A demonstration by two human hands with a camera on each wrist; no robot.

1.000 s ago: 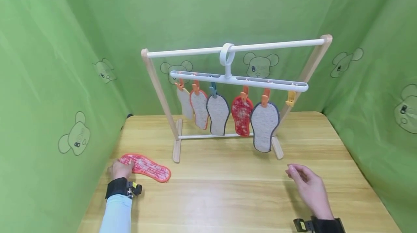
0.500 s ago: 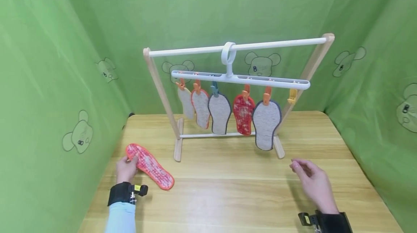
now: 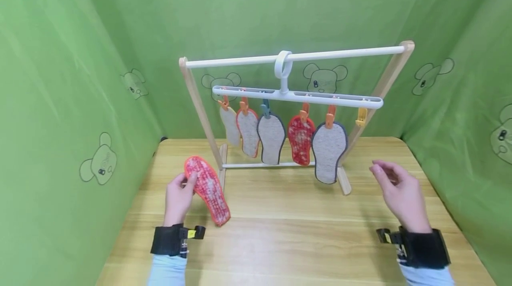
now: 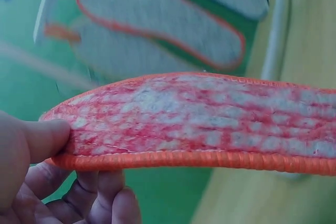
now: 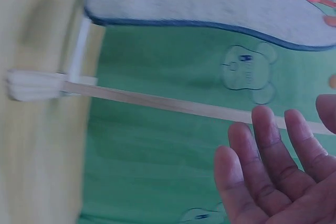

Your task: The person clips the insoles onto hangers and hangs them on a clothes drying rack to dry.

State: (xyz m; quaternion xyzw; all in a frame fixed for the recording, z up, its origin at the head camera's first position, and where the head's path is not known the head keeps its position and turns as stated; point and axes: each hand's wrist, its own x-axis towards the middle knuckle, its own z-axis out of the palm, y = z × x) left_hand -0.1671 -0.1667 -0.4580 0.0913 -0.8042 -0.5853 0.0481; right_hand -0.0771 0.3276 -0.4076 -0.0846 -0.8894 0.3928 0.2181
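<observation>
A red-and-white insole [image 3: 208,188] with an orange edge is pinched at its wide end between the thumb and fingers of my left hand [image 3: 178,198]. In the left wrist view the insole [image 4: 199,121] stretches off to the right, thumb on its patterned face. My right hand [image 3: 403,192] is raised at the right of the rack, fingers loosely bent and holding nothing. Several insoles hang from clips on a white hanger [image 3: 296,96]; the rightmost is a grey insole [image 3: 329,150] with a dark edge. Beside it, a yellow clip [image 3: 361,117] holds nothing.
The hanger hooks over the white top bar [image 3: 344,54] of a wooden rack [image 3: 200,108], whose feet stand on the wood-grain table [image 3: 280,241]. Green cloth [image 3: 248,10] with bear drawings surrounds the table at the back and sides.
My left hand has lifted the red-and-white insole off the table at the left and brought it right, towards the rack, turning it steeper. My right hand has risen slightly.
</observation>
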